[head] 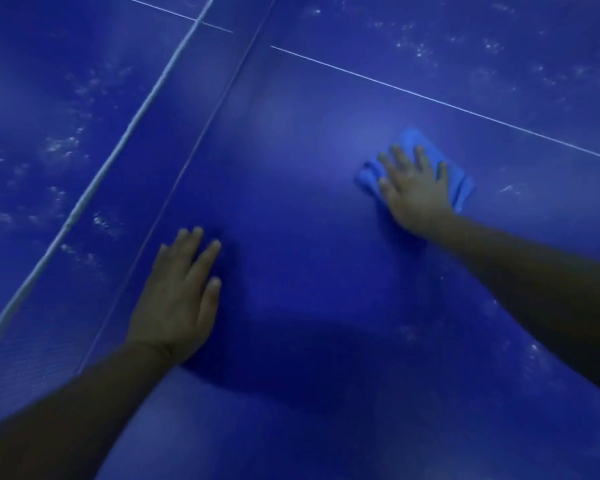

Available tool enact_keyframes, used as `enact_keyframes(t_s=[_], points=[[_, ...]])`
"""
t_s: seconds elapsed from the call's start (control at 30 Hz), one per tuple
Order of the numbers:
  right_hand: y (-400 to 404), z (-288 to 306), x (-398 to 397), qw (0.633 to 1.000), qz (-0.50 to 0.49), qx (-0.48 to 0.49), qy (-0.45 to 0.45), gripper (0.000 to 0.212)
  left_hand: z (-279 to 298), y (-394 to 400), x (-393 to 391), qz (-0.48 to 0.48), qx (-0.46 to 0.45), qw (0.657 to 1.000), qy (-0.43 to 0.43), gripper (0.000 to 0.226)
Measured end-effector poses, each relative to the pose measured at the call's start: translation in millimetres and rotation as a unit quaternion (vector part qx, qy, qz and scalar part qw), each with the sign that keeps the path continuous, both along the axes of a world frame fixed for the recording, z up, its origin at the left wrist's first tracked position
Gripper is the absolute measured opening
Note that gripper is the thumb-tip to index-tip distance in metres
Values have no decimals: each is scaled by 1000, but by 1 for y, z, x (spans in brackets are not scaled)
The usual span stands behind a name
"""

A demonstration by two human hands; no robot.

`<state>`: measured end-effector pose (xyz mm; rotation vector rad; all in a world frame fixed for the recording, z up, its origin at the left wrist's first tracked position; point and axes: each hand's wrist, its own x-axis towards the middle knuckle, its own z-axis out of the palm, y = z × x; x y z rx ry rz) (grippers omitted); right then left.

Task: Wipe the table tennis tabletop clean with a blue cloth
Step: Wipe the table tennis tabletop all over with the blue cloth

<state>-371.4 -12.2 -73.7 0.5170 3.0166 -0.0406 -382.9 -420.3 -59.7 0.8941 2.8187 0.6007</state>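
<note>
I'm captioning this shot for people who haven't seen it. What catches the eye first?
The right hand pressing flat on a lighter blue cloth, right of centre on the deep blue tabletop. Then the left hand resting flat lower left, beside the net, with whitish specks scattered beyond the white line.

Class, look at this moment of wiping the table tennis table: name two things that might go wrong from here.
1. The right hand presses flat on a small bunched cloth, so each pass is narrow; the white specks beyond the white line may be missed.
2. The left hand rests flat on the tabletop and may leave fresh marks there.
</note>
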Motion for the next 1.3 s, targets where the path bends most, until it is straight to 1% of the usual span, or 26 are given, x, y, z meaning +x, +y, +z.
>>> enact_keyframes(t_s=[0.07, 0.1, 0.17, 0.2, 0.27, 0.3, 0.33, 0.37, 0.4, 0.47, 0.53, 0.57, 0.6, 0.67, 0.73, 0.77, 0.8, 0.83, 0.9, 0.97, 1.0, 1.03, 1.1, 1.17, 1.23, 1.3], points=[[0, 4, -29, 997, -61, -33, 13, 53, -4, -13, 37, -13, -20, 1000, 6, 59], [-16, 3, -34, 999, -34, -25, 10, 53, -8, -18, 49, -16, -32, 999, 3, 60], [-62, -2, -17, 993, 121, -7, 12, 52, -14, -24, 63, -17, -59, 998, -6, 61], [-87, -5, 6, 972, 236, -8, 8, 53, -16, -26, 66, -17, -70, 997, -9, 62], [-120, -11, 71, 886, 463, -29, -4, 50, -18, -26, 66, -19, -80, 997, -14, 60], [-119, -9, 96, 848, 527, -45, -25, 48, -19, -26, 66, -21, -81, 996, -14, 59], [-106, -6, 107, 832, 552, -46, -44, 48, -19, -26, 66, -21, -81, 996, -14, 58], [-86, -5, 104, 845, 533, -28, -39, 49, -18, -26, 65, -21, -80, 996, -14, 58], [-61, -5, 93, 887, 460, -6, -26, 54, -18, -26, 65, -21, -81, 996, -12, 57], [-11, -1, 62, 983, 183, 7, -23, 58, -18, -27, 65, -23, -83, 996, -10, 57], [15, 6, 50, 999, -37, -12, -3, 55, -19, -26, 65, -24, -82, 996, -7, 57], [10, 4, 55, 997, -73, -16, 8, 53, -19, -26, 65, -25, -84, 996, -7, 57], [-2, 0, 68, 998, -68, -4, 18, 53, -19, -26, 65, -27, -86, 996, -8, 57], [-42, -12, 113, 997, 70, 3, 21, 54, -19, -26, 64, -26, -88, 996, -10, 57], [-70, -19, 158, 956, 294, -15, -5, 52, -19, -26, 64, -27, -91, 995, -8, 58], [-64, -15, 158, 929, 369, -21, -29, 51, -20, -26, 64, -28, -93, 995, -7, 58], [-47, -11, 143, 917, 396, -13, -37, 52, -20, -25, 64, -29, -96, 995, -6, 58], [-27, -9, 119, 932, 361, 3, -28, 55, -21, -26, 64, -30, -100, 995, -5, 58], [15, -4, 67, 991, 130, 6, -15, 61, -20, -25, 63, -30, -111, 993, -6, 59], [46, 2, 33, 995, -91, -26, 10, 59, -20, -25, 64, -28, -117, 993, -6, 59], [44, 2, 30, 989, -140, -40, 21, 58, -19, -25, 64, -28, -119, 993, -7, 59], [32, 0, 35, 989, -142, -41, 28, 58, -19, -24, 64, -29, -119, 992, -9, 59], [-16, -9, 70, 998, -47, -1, 32, 58, -18, -24, 63, -29, -118, 992, -14, 60], [-80, -16, 134, 992, 125, -10, 18, 56, -17, -25, 63, -27, -121, 992, -16, 60], [-117, -18, 197, 949, 315, -28, -5, 52, -17, -25, 64, -29, -123, 992, -11, 60], [-95, -11, 202, 922, 385, -31, -39, 50, -18, -25, 63, -33, -120, 992, -10, 60]])
